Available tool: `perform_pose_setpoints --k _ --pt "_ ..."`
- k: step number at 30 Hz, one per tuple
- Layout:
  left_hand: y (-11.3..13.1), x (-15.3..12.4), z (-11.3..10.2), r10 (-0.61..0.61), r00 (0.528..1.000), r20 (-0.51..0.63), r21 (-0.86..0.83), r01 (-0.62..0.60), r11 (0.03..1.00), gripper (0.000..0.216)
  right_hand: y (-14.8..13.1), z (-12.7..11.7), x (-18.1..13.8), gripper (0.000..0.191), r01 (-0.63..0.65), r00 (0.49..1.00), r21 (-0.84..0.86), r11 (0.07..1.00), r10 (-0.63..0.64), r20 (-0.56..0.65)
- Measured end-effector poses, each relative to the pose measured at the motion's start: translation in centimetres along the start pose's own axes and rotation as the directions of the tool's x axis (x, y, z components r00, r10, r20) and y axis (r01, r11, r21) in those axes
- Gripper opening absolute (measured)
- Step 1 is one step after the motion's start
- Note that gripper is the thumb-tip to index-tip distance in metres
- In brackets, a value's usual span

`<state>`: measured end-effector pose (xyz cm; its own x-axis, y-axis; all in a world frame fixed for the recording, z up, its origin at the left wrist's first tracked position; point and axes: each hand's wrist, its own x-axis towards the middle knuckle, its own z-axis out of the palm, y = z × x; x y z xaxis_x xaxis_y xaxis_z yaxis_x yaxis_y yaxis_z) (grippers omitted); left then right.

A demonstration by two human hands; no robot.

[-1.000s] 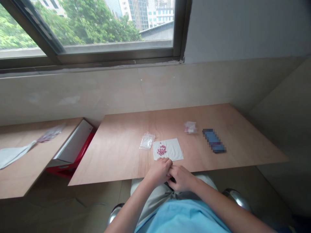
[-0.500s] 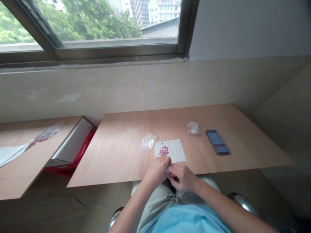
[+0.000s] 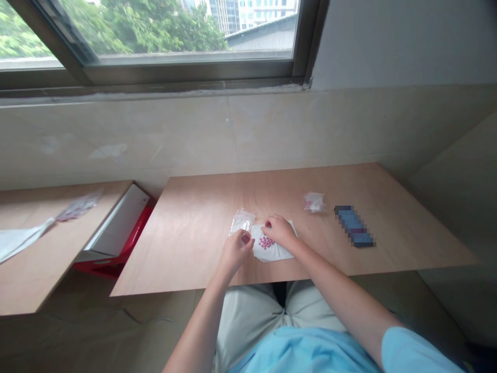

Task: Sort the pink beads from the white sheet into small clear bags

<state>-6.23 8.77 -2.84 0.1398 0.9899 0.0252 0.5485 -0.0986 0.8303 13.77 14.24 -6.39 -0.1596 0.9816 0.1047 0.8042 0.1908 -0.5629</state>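
A white cloth or tissue (image 3: 274, 253) lies near the front edge of the table, with a small heap of pink beads (image 3: 265, 242) on it. My left hand (image 3: 234, 251) is at the cloth's left edge, thumb and fingertips brought together; anything between them is too small to make out. Just beyond it lie clear plastic bags (image 3: 242, 219), partly covered by that hand. Over the far side of the beads is my right hand (image 3: 280, 231), its fingers curled down in a pinch, with the tips' contents hidden.
A small clear packet (image 3: 314, 202) and a phone-like blurred object (image 3: 354, 226) lie to the right on the wooden table (image 3: 186, 233). Leftward, past a gap with a red stool (image 3: 134, 238) and a white box, another table (image 3: 34, 269) holds a white sheet and plastic bags.
My hands were together at the table's front edge. They have parted and moved forward: the left to the plastic bags, the right over the beads. The view has shifted slightly.
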Motion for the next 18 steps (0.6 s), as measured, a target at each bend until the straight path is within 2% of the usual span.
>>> perform_pose_setpoints --k 3,6,9,12,13,16,18 --pt "0.2 0.1 0.1 0.011 1.0 0.027 -0.125 -0.008 0.992 0.017 0.0 0.6 0.1 0.003 -0.013 1.0 -0.02 1.0 0.013 0.01" --pt "0.5 0.1 0.1 0.01 0.998 0.064 -0.224 0.005 0.975 0.021 -0.1 0.4 0.2 0.005 -0.03 0.999 0.036 0.999 0.03 0.011" --pt "0.6 0.0 0.3 -0.042 0.994 0.099 -0.321 0.071 0.944 0.023 -1.0 -0.8 0.2 0.01 -0.06 0.997 0.256 0.965 0.069 -0.026" --pt "0.7 -0.1 0.6 -0.087 0.989 0.123 -0.369 0.127 0.92 0.024 -3.1 -2.7 -0.4 0.02 -0.024 0.989 0.52 0.854 0.096 -0.113" --pt "0.8 -0.2 0.7 -0.092 0.988 0.128 -0.381 0.134 0.915 0.024 -3.8 -3.3 -0.7 0.023 0.01 0.99 0.558 0.83 0.069 -0.12" --pt "1.3 -0.3 1.1 -0.07 0.986 0.15 -0.446 0.13 0.886 0.026 -5.3 -4.8 -1.6 0.021 0.108 0.994 0.547 0.83 -0.108 -0.032" --pt "1.6 -0.4 1.2 -0.063 0.984 0.168 -0.484 0.138 0.864 0.028 -5.1 -5.3 -1.8 0.019 0.127 0.991 0.507 0.853 -0.13 -0.029"
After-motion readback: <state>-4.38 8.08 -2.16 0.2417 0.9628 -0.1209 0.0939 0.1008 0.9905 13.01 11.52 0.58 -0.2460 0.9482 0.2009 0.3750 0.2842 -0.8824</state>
